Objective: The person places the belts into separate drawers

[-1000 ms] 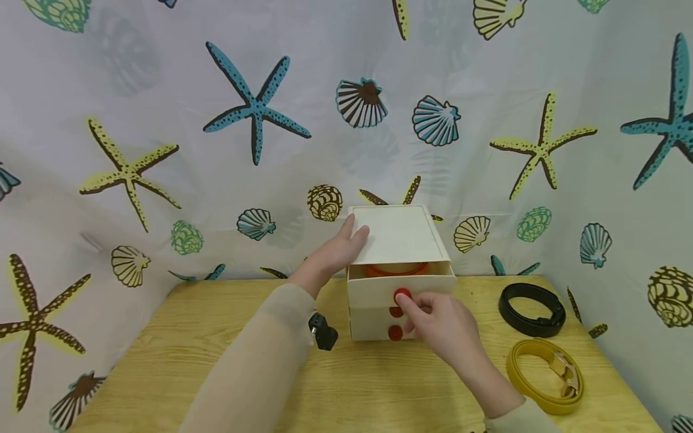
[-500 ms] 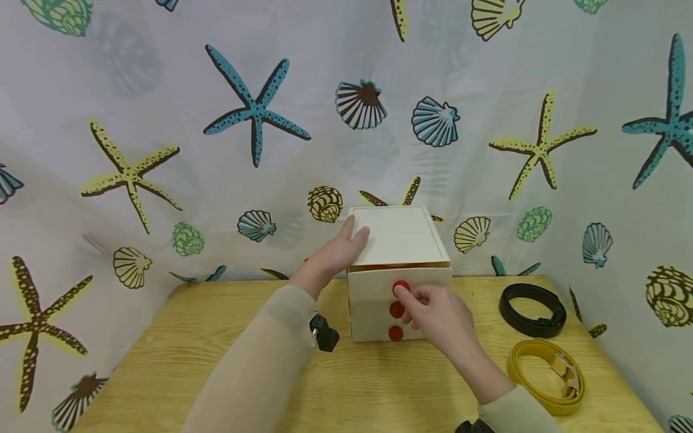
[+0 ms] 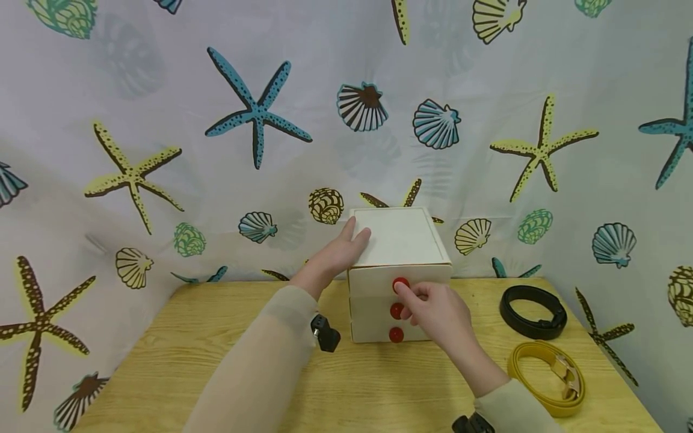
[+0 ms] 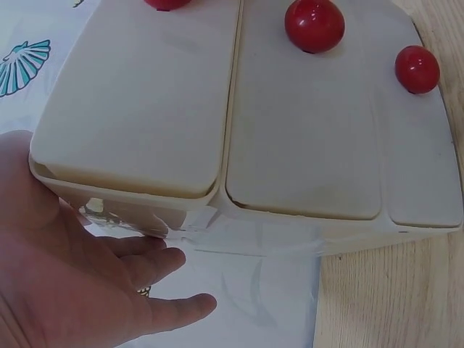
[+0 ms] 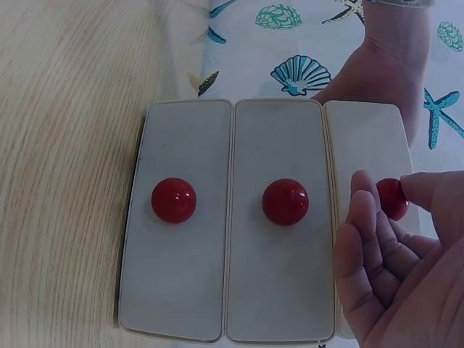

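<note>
A small white drawer cabinet (image 3: 400, 237) stands at the back of the table, its three drawers stacked and each fitted with a round red knob. My right hand (image 3: 438, 313) pinches the top drawer's knob (image 5: 392, 199) between thumb and fingers. That top drawer (image 5: 366, 145) sits flush with the front. My left hand (image 3: 341, 249) rests against the cabinet's left side near the top edge. In the left wrist view its fingers (image 4: 177, 312) are stretched out, some apart from the wall. The insides of the drawers are hidden.
A coiled black belt (image 3: 533, 311) lies on the wooden table (image 3: 379, 391) to the right. Nearer the front is a coiled yellow belt (image 3: 547, 404) with a gold-coloured buckle. A shell-and-starfish patterned cloth (image 3: 303, 174) hangs close behind the cabinet.
The top drawer has slid back into the cabinet, pushed by my right hand on its knob. A red coiled thing inside it has gone out of sight. My left hand has stayed put.
</note>
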Available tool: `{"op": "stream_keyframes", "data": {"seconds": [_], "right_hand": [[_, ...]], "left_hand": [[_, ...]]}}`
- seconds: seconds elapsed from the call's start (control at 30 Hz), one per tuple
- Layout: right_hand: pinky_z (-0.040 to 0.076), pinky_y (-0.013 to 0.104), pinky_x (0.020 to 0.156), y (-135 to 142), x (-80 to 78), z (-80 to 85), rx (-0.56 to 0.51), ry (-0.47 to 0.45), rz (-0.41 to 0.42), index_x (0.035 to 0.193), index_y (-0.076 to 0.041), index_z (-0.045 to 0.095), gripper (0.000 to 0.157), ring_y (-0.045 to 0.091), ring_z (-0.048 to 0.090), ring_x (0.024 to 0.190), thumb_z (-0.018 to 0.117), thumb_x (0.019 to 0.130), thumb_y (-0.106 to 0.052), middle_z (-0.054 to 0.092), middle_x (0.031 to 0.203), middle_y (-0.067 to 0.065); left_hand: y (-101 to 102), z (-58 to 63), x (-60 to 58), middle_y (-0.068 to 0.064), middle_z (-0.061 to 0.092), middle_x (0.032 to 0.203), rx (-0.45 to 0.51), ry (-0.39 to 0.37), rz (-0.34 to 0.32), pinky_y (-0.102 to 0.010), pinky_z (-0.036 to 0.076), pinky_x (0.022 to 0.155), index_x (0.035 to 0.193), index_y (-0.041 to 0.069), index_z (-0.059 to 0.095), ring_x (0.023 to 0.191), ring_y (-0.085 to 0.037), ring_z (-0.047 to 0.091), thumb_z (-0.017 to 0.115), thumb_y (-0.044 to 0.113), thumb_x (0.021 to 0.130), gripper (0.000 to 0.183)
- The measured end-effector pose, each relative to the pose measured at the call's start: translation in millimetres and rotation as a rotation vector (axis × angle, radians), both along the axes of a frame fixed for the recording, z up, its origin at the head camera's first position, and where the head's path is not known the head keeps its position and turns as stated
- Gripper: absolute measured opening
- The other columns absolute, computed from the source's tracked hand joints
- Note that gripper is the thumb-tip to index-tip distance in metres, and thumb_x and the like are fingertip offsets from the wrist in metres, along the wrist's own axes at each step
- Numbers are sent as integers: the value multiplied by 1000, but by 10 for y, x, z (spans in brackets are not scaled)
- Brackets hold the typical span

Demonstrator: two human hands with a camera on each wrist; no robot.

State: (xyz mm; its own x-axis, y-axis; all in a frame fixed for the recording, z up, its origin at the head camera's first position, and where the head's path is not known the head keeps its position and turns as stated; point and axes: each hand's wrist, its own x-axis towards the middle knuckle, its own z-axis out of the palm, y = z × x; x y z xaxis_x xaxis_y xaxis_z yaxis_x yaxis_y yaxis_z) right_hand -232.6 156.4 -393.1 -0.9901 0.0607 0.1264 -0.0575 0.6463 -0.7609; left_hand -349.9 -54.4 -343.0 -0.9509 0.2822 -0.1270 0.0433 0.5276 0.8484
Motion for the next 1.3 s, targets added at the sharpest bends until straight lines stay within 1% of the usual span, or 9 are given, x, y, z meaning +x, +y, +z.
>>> {"op": "stream_keyframes", "data": {"seconds": [0.33,0.5,0.77,0.9,1.1,1.3], "right_hand": [[45,36,62,0,-50,-7,-19,1,-3,88,-17,81,50,15,68,71,64,108,-60,79,78,0],[45,35,62,-8,-55,-8,-24,-5,-4,92,-15,83,52,15,68,71,64,108,-60,79,79,0],[44,36,62,-14,-68,-38,-32,6,-2,87,-17,81,51,15,68,70,64,108,-61,79,78,0],[44,35,61,-14,-73,-44,-34,8,0,83,-18,80,51,14,68,70,64,108,-60,79,78,0],[45,35,61,-8,-71,-41,-38,3,1,85,-18,80,51,14,69,71,65,108,-60,79,79,0],[45,35,62,-6,-66,-44,-52,3,4,86,-17,81,51,15,69,71,65,107,-61,79,79,1]], "left_hand": [[-10,16,28,-7,0,186,42,-12,-4,-60,13,135,179,28,-6,170,-35,4,42,60,115,86],[-5,19,32,-7,0,186,38,-18,0,-62,13,134,179,28,-7,170,-35,3,45,61,114,89],[36,20,69,-10,1,186,57,-21,22,-60,14,135,179,25,-7,170,-35,3,51,59,113,94],[57,-5,70,-13,3,185,23,3,25,-59,15,135,179,23,-8,169,-37,7,47,55,115,90],[86,-44,52,-17,6,184,-32,76,24,-56,16,135,178,17,-8,168,-39,13,38,45,119,80],[90,-68,48,-18,11,183,-72,110,40,-56,19,135,179,18,-6,167,-40,19,35,45,119,77]]}}
